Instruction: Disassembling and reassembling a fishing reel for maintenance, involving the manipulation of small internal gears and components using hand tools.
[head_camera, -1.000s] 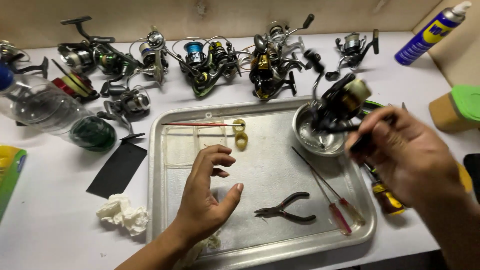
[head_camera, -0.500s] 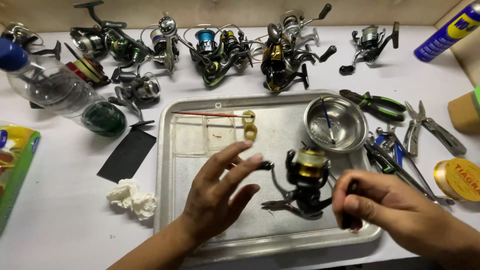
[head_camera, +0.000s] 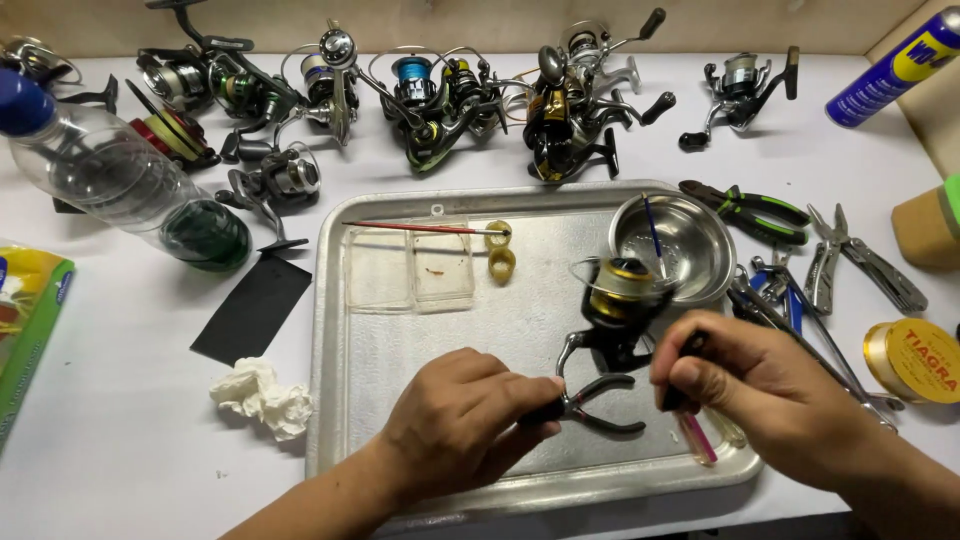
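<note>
Head view: two bare hands working a black-and-gold spinning reel (head_camera: 615, 310) over a metal tray (head_camera: 340, 330).

The reel is standing on the tray, just beside a steel bowl (head_camera: 700, 250). The right hand (head_camera: 770, 395) is gripping the reel's dark handle, fingers closed around it. The left hand (head_camera: 465, 425), spread open half a second ago, is now curling tight around the pliers (head_camera: 590, 405) below the reel. More reels (head_camera: 440, 95) are lining the table's far edge; a clear bottle (head_camera: 120, 185) and crumpled tissue (head_camera: 262, 397) are lying left of the tray.
</note>
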